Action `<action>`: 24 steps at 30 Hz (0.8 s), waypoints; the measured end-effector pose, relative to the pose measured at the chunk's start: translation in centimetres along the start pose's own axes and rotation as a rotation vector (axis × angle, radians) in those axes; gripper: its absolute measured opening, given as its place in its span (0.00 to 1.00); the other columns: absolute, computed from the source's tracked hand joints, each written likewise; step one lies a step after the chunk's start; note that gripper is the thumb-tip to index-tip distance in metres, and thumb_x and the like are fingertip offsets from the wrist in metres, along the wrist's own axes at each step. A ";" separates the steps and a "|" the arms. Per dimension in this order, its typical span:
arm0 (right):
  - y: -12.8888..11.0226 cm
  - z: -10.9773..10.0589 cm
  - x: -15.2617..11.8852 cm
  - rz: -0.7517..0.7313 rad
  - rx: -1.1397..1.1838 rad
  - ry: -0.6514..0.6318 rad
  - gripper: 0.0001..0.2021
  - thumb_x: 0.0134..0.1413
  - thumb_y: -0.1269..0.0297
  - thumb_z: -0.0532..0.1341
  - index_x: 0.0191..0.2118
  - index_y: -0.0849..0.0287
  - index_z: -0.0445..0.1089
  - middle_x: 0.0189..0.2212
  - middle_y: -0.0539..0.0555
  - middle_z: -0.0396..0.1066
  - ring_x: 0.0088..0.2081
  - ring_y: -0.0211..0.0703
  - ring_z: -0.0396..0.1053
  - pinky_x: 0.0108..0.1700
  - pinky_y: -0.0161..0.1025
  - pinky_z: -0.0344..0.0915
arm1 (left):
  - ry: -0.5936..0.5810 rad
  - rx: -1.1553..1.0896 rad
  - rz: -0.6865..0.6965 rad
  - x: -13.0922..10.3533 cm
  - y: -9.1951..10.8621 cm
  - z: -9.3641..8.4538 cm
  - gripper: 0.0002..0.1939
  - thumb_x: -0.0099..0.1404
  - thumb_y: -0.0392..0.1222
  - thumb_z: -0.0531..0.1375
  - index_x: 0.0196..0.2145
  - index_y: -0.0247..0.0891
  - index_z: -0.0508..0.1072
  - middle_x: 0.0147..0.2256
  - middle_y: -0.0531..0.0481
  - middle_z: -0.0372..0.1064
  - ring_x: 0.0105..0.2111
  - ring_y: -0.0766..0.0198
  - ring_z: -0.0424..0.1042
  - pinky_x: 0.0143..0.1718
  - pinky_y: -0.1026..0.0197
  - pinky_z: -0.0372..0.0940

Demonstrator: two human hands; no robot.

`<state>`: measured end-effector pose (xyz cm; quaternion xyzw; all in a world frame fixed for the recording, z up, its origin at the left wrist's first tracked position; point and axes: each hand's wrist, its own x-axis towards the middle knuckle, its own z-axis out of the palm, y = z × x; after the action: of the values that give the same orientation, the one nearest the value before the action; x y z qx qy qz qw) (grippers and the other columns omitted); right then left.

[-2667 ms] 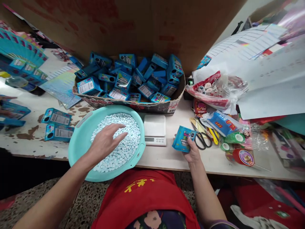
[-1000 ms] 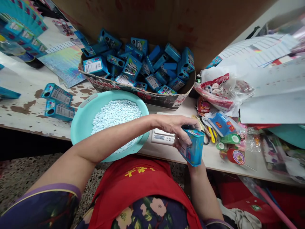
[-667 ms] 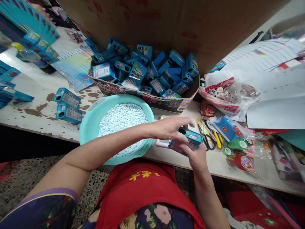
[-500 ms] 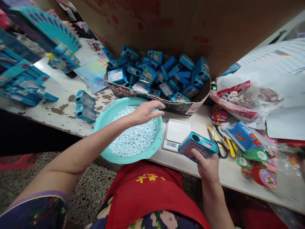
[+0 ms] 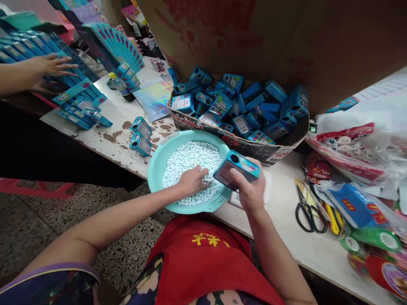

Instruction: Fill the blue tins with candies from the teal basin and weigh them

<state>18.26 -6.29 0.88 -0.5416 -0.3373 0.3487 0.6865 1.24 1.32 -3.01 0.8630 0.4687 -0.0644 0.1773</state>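
My left hand (image 5: pixel 193 183) is down in the turquoise basin (image 5: pixel 155 169), its fingers curled into a heap of small pale candies (image 5: pixel 193 154). Some candies show at the fingertips. My right hand (image 5: pixel 251 186) grips a small blue candy box (image 5: pixel 235 170), tilted, with a round dark hole in its near end. This box is just over the basin's right rim. Behind it, a white digital scale (image 5: pixel 267 186) is partly hidden by the hand and box. A cardboard carton (image 5: pixel 222 132) full of similar blue boxes (image 5: pixel 240 103) stands behind the basin.
Two blue boxes (image 5: pixel 140 136) stand left of the basin. Scissors (image 5: pixel 310 212), a yellow cutter (image 5: pixel 334 218) and plastic packets (image 5: pixel 356 205) lie at right. A co-worker's hand (image 5: pixel 57 65) reaches over stacked blue boxes (image 5: pixel 84 106) at far left, near a bottle (image 5: pixel 121 87).
My left hand has lowered from above the basin into the candies. My right hand has brought the box leftward to the basin's rim. A co-worker's hand now shows at left; the view has shifted.
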 end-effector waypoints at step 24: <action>1.2 4.9 0.5 -0.280 -0.725 -0.485 0.16 0.48 0.60 0.68 0.43 0.55 0.70 0.41 0.57 0.74 0.44 0.52 0.71 0.46 0.45 0.66 | 0.606 -1.968 -0.149 1.4 0.9 -6.4 0.14 0.54 0.45 0.65 0.29 0.39 0.63 0.24 0.58 0.64 0.20 0.72 0.66 0.22 0.68 0.65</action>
<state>14.25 -3.14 0.69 -0.5987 -0.6584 0.2289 0.3945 2.42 4.34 2.73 0.2847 0.3912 0.5570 0.6750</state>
